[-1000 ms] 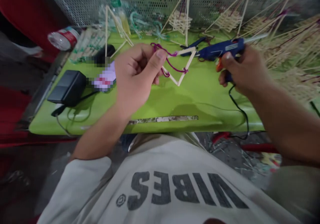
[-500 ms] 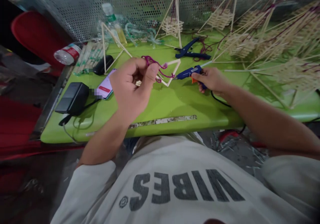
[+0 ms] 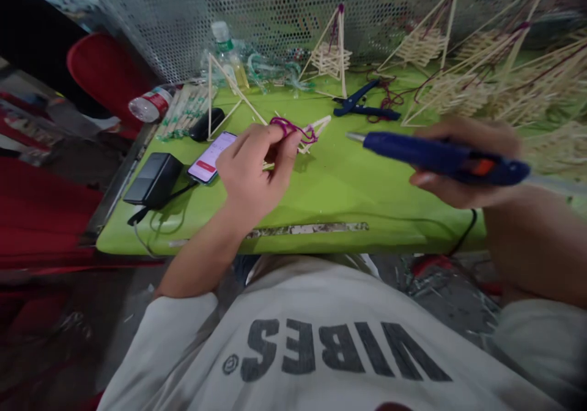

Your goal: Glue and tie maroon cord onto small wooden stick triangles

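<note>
My left hand is closed in a pinch on a loop of purple string. Just past the fingertips is a small frame of pale wooden sticks, with string lying across it. Part of this frame is hidden behind the fingers. My right hand is wrapped around a blue hot glue gun with an orange trigger. Its metal nozzle points left toward the stick frame, with a gap between them. A larger triangle of sticks stands behind my left hand.
On the green table lie a phone, a black adapter, a dark cutter, stick bundles and bottles. Several stick pyramids stand along the back and right, before a perforated metal panel.
The glue gun has moved right, away from the stick frame, and appears raised closer to me. My left hand keeps its pinch, and the stick frame has turned. The view has shifted slightly.
</note>
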Motion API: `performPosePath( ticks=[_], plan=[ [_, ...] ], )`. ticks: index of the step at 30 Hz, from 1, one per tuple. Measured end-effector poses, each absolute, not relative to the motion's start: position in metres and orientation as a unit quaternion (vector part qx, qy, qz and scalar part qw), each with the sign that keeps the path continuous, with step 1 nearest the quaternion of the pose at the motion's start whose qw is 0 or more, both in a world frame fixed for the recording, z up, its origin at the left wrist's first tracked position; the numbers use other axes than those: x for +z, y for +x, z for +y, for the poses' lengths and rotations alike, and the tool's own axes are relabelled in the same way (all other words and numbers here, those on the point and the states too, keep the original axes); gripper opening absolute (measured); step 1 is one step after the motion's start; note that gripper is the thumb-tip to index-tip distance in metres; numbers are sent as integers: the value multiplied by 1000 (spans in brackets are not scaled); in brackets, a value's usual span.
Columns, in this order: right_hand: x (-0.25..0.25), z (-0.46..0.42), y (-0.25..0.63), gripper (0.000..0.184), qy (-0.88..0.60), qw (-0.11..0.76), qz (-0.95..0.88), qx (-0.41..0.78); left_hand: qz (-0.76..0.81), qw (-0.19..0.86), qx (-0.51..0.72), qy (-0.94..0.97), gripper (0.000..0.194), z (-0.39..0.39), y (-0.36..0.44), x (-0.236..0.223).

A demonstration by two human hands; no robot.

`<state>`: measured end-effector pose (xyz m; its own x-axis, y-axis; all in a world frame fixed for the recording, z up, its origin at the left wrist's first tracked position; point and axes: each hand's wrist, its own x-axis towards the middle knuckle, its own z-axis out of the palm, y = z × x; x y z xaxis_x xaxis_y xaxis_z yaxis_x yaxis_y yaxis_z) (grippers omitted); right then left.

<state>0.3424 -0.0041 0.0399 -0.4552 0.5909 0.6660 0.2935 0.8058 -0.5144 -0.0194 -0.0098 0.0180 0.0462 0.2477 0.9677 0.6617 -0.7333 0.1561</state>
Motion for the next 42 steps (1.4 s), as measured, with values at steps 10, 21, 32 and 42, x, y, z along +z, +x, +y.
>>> performPosePath(
  ticks=[10,21,32,42],
  plan=[
    [38,1,310,41,-166,334,-928,-22,-296,146,-611,-720,32,2,-23,12],
    [12,-1,310,43,-297,398,-860,117,-377,5,-585,-718,52,5,-26,4],
    [8,-16,299,50,-344,407,-831,161,-392,-14,-553,-735,44,4,-26,-1],
    [6,-16,296,50,-342,390,-839,163,-413,19,-544,-731,46,0,-22,-5]
  ],
)
